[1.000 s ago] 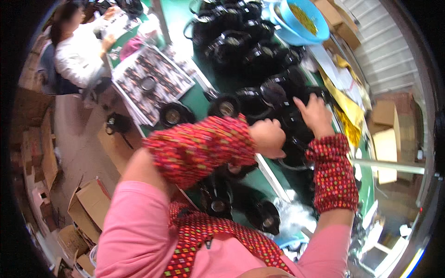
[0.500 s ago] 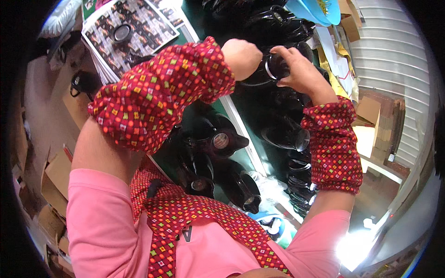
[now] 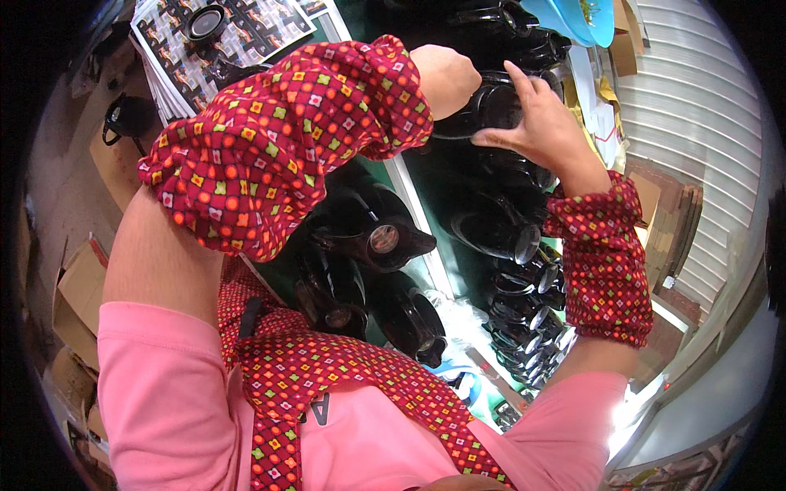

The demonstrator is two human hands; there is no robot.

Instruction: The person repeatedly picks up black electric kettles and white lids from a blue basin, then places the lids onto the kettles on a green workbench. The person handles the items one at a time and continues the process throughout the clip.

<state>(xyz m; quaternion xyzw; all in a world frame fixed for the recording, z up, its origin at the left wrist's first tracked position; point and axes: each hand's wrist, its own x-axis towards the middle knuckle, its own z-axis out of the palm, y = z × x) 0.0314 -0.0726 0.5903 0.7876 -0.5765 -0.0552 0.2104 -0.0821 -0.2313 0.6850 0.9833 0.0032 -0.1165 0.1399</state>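
Observation:
My left hand (image 3: 446, 80) is closed in a fist at the left side of a glossy black vessel (image 3: 496, 105). What its fingers hold is hidden. My right hand (image 3: 547, 129) reaches in from the other side, thumb and forefinger stretched wide around the vessel's round top. I cannot tell whether they touch it. Nearer me stands a shiny black pot (image 3: 372, 237) with a pointed spout and a round reddish reflection. Two more dark pots (image 3: 332, 286) (image 3: 409, 319) sit close by it.
A black round lid (image 3: 205, 23) lies on a stack of printed sheets (image 3: 270, 24) at the upper left. Several glossy black pieces (image 3: 532, 319) crowd the right side. A blue container (image 3: 585, 20) and cardboard (image 3: 655, 196) are at the right. A pale strip (image 3: 417, 213) crosses the green surface.
My right hand's thumb and forefinger have spread wider, and the light-rimmed round piece between them no longer stands out. My left fist has shifted slightly right and up. The view has moved a little.

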